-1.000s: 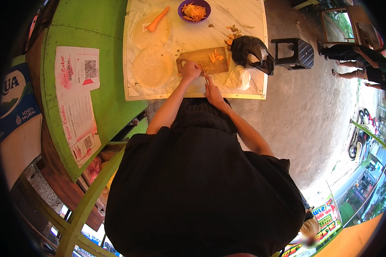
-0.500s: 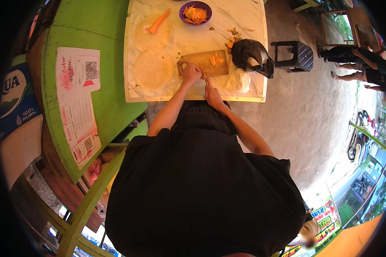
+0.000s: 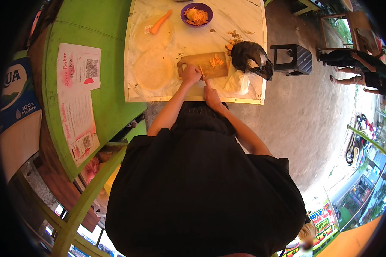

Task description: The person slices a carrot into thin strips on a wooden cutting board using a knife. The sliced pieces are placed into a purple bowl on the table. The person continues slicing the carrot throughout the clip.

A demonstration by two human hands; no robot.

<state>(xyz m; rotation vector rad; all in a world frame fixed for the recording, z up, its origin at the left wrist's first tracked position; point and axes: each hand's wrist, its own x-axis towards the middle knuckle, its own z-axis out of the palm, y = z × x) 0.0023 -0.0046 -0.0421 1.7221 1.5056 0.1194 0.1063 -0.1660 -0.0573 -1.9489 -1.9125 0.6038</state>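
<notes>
A wooden cutting board [image 3: 208, 73] lies on the marble-patterned table [image 3: 184, 38], with cut carrot sticks [image 3: 216, 61] on its right part. At the board's near left, my left hand [image 3: 191, 73] is closed, fingers bunched on a carrot piece [image 3: 201, 68]. Just right of it, my right hand [image 3: 211, 93] is closed round a knife [image 3: 203, 78], whose blade meets the carrot by my left fingertips. Most of the handle is hidden in my fist. Farther off, a purple bowl [image 3: 197, 23] holds carrot strips, and a whole peeled carrot [image 3: 160, 22] rests on a round translucent sheet [image 3: 148, 38].
Right of the board sit a black plastic bag [image 3: 248, 55], a whitish bag [image 3: 237, 83] and scattered peelings [image 3: 233, 36]. Beyond the table's right edge stands a black stool [image 3: 302, 60]. A green table [image 3: 101, 21] is on my left. People [image 3: 360, 66] stand at far right.
My right hand has shifted very slightly beside the board, knife still held. My left hand stays on the carrot piece. The whole view has tilted a little.
</notes>
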